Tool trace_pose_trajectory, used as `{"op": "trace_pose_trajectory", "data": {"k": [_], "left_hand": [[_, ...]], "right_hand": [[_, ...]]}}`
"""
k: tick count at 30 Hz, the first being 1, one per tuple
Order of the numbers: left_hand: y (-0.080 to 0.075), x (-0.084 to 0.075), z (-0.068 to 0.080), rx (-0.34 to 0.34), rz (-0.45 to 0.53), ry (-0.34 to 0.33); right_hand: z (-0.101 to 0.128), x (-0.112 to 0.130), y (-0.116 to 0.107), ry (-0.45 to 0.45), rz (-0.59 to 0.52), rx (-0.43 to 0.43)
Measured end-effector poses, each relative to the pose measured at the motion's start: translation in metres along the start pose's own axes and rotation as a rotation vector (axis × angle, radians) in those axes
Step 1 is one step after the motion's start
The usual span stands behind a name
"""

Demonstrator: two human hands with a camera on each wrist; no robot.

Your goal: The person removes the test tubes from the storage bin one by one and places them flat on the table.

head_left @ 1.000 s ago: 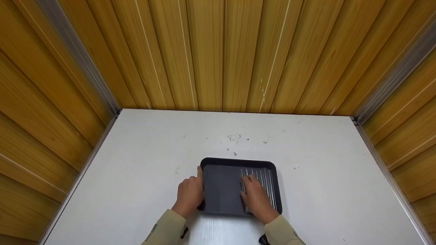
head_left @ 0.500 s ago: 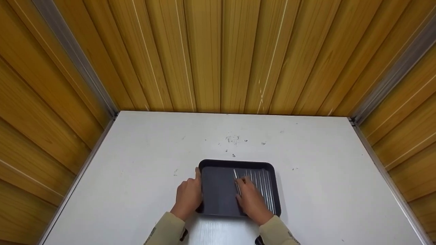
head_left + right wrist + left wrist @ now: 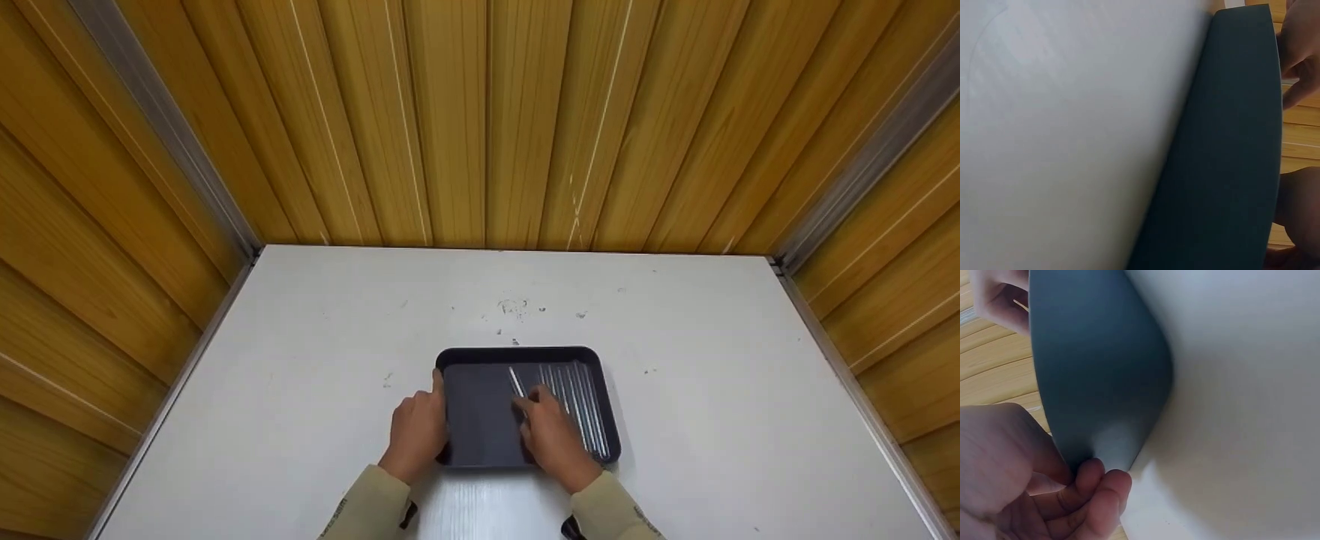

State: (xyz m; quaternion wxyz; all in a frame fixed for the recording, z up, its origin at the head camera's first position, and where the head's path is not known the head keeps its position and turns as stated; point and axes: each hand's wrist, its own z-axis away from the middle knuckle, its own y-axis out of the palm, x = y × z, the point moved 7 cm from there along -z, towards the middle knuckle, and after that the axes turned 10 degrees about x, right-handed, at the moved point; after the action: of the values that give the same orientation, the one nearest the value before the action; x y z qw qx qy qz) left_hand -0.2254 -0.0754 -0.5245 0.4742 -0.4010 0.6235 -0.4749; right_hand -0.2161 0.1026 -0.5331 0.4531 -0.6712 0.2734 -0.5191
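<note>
A dark rectangular tray (image 3: 480, 412) lies on the white table. My left hand (image 3: 418, 435) grips its left side; in the left wrist view, curled fingertips (image 3: 1109, 492) press the outside of the tray wall (image 3: 1100, 365). Over the middle of the tray, my right hand (image 3: 553, 439) pinches a thin clear rod (image 3: 516, 381) that slants, its far end pointing away from me. Several similar clear rods (image 3: 581, 401) lie side by side along the tray's right part. In the right wrist view the tray wall (image 3: 1224, 146) hides most of my right hand (image 3: 1300, 208).
The white table (image 3: 337, 337) has small dark marks (image 3: 514, 307) beyond the tray. Wood-pattern panels (image 3: 487, 127) rise behind it and on both sides, with a metal strip (image 3: 165, 127) at the left corner.
My right hand has come up from the row of rods with one rod and moved slightly left. The tray's near right corner has shifted away from me. My left hand stays on the tray.
</note>
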Motion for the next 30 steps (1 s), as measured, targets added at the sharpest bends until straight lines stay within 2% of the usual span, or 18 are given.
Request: {"op": "trace_pose_trajectory", "data": {"k": [11, 20, 30], "left_hand": [[-0.001, 0.002, -0.001, 0.021, 0.005, 0.003], [-0.001, 0.006, -0.003, 0.045, 0.012, -0.006], [0.001, 0.005, 0.000, 0.047, -0.010, 0.012]], "right_hand": [[0.001, -0.004, -0.010, 0.051, -0.024, -0.040], [0.003, -0.010, -0.028, 0.076, -0.008, -0.094], [0.007, -0.021, -0.050, 0.084, -0.025, -0.151]]}}
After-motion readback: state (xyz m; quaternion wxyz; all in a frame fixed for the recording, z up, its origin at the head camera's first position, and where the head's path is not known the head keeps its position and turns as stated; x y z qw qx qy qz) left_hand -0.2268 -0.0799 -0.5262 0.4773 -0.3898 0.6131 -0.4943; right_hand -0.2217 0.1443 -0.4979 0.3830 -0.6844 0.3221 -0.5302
